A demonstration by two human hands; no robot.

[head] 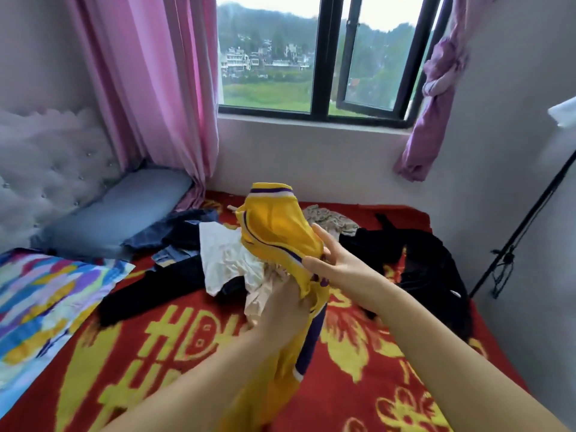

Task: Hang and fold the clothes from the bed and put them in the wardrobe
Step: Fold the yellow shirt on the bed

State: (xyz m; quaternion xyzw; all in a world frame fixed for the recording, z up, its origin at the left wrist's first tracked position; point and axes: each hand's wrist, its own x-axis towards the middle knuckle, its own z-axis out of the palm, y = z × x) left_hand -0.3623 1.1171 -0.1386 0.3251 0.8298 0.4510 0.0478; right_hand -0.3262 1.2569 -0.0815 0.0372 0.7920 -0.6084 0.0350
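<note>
1. We see a bed (174, 347) covered by a red blanket with yellow lettering and flowers, set in a corner under a black-framed window (321, 57) with pink curtains (162, 88) on the left and a knotted purple curtain (436, 88) on the right.
2. At the head of the bed lie a grey-blue pillow (124, 213) against a tufted white headboard (46, 157), and beside it a multicoloured patterned pillow (46, 300).
3. A black stand (523, 232) leans by the right wall.
4. Our left hand (286, 310) is curled round the lower part of a yellow basketball jersey with purple and white trim (274, 232), gripping it above the blanket.
5. Our right hand (336, 263) reaches in from the right with fingers nearly straight, its thumb and fingers pressing the jersey's purple-trimmed edge.
6. The jersey is lifted off the bed, its upper part standing up between the hands and the window, its tail hanging down by the left forearm.
7. Behind it a loose pile of clothes lies on the blanket: a white top (224, 254), blue denim pieces (174, 238), a long black garment (149, 291), a pale pink piece (261, 294), a beige patterned cloth (330, 219) and a black velvety garment (430, 269) to the right.
</note>
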